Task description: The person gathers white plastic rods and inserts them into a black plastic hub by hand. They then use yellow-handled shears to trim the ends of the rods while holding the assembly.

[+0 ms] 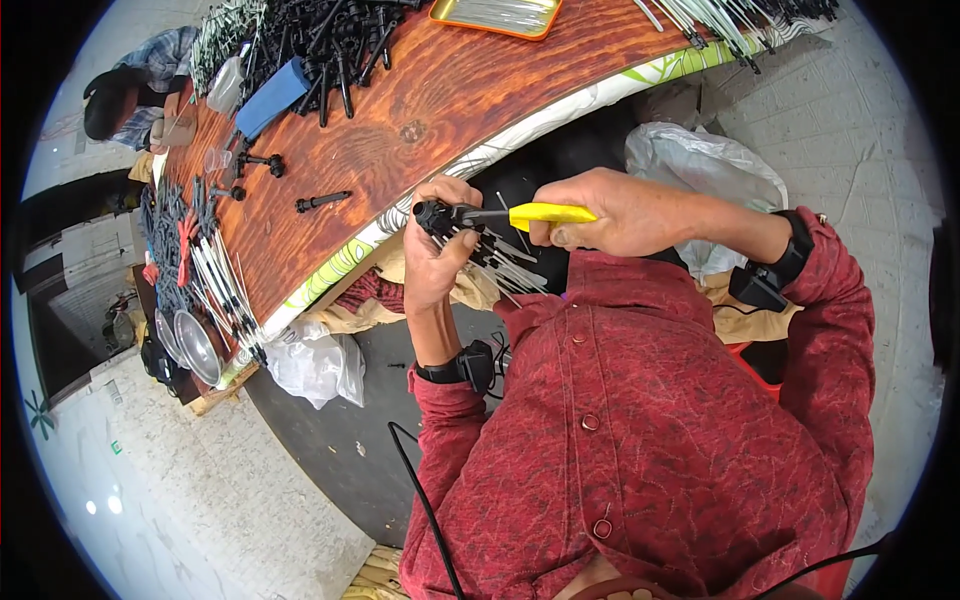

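Left hand [437, 250] is closed around a bundle of thin white rods [505, 262] with black ends, fanned out toward the person's chest. Right hand [610, 212] is clamped on the yellow handles of a pair of pliers [520, 214]; the tool's dark nose points left and meets a black fitting [430, 214] at the top of the bundle, right at the left hand's fingertips. Hands sit close together, almost touching, just off the near edge of the wooden table [420, 110], above the lap. Both wrists carry black bands with small black boxes.

The table edge runs diagonally from lower left to upper right, trimmed by a white and green patterned strip [560, 110]. The left hand is just beside that edge; the right hand is clear of it. On the tabletop near the hands: one loose black fitting [322, 201], two more [262, 160] further up, bare wood around them. The far side is crowded: a pile of black parts [320, 40], a blue box [272, 96], an orange tray [495, 15], more rods [215, 275] and a metal bowl [196, 346] at the left end. A white plastic bag [700, 165] sits behind the right hand. Another person [130, 90] sits at the far left end of the table. Open floor lies below left.
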A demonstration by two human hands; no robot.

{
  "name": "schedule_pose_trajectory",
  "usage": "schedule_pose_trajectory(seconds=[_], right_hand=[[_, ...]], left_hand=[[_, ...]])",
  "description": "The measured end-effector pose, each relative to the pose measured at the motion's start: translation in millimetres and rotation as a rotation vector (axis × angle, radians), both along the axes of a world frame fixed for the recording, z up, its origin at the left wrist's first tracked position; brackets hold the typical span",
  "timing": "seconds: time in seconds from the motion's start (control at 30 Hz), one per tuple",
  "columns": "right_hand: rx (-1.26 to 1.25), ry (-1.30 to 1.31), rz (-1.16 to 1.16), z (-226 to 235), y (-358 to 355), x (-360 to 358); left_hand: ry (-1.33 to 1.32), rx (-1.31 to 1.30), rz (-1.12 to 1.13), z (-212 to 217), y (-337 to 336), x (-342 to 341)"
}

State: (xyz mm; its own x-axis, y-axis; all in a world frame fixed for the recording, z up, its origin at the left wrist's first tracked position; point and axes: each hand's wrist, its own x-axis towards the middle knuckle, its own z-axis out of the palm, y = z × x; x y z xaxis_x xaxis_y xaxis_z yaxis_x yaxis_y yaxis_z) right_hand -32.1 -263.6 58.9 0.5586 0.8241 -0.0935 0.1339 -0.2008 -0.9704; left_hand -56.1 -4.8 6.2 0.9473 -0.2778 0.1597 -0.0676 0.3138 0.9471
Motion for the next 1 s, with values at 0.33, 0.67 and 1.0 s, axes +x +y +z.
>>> schedule_pose_trajectory(seconds=[0.33, 0.67, 1.0], right_hand=[[0.131, 0.185, -0.13, -25.6, 15.2, -21.1], [-0.024, 0.032, -0.023, -5.1, 1.7, -3.1], [-0.249, 0.478, 0.254, 27.5, -14.5, 30.4]], left_hand=[[0.072, -0.096, 0.057, 5.3, -2.8, -3.6], [0.039, -0.053, 0.001, 1.9, 3.2, -3.1], [-0.044, 0.005, 0.029, 5.3, -1.8, -16.2]])
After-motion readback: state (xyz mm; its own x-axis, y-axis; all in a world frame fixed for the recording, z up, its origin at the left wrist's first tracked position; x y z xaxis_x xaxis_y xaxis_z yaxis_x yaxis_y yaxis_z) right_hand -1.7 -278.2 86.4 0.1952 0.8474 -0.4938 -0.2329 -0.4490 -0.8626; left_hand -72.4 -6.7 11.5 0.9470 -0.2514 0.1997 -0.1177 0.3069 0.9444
